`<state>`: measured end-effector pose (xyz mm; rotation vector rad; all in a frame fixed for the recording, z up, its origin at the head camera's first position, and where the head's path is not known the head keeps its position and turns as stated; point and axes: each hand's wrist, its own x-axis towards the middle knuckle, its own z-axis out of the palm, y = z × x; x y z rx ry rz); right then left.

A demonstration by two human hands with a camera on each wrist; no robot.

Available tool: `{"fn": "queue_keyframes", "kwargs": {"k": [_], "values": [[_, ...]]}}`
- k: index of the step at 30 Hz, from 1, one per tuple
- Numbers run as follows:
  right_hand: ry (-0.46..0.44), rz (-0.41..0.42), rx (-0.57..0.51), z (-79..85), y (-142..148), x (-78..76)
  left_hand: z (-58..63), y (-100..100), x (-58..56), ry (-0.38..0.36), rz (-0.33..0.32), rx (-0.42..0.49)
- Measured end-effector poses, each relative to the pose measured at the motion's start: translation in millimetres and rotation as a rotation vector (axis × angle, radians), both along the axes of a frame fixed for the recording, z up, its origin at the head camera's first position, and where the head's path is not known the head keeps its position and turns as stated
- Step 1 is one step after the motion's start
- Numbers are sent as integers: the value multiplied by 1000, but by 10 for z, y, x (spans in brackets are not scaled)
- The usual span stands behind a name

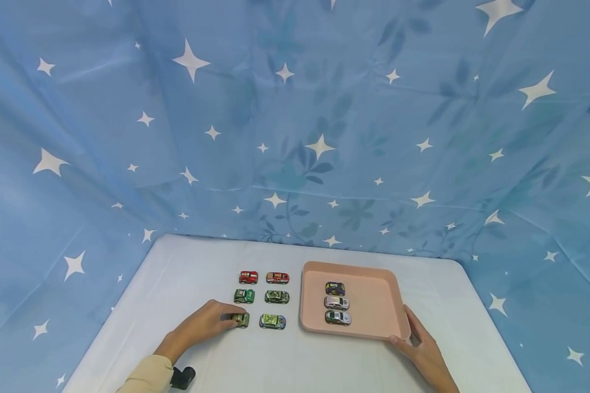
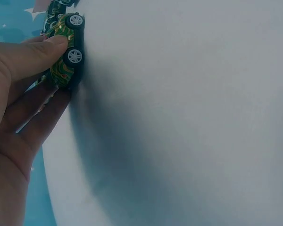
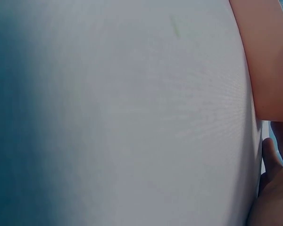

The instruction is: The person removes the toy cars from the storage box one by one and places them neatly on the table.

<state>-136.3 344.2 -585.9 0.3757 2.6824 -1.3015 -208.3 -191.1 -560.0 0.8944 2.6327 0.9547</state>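
My left hand (image 1: 207,323) pinches a green toy car (image 1: 241,320) with a swirled pattern between thumb and fingers, at the table's front left. In the left wrist view the same toy car (image 2: 66,52) shows its side and two silver wheels, and the thumb presses on it. My right hand (image 1: 420,346) holds the near right corner of a pink tray (image 1: 373,327), thumb at the front edge and fingers along the right side. Inside the tray stand a dark blue car (image 1: 335,288), a white car (image 1: 336,302) and a silver-and-green car (image 1: 337,317).
Beside the tray's left side, more toy cars stand in rows: two red ones (image 1: 248,277) (image 1: 277,278), a green one (image 1: 243,296), a dark green one (image 1: 277,297) and a yellow-green one (image 1: 272,321). A blue star-patterned curtain (image 1: 295,164) surrounds the white table (image 1: 187,267).
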Motion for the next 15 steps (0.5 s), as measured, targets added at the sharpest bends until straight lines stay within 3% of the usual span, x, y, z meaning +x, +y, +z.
{"fn": "queue_keyframes", "kwargs": {"k": [15], "values": [[28,14,-19,-14,12,-12,7,7,20,1,9,-27]]}}
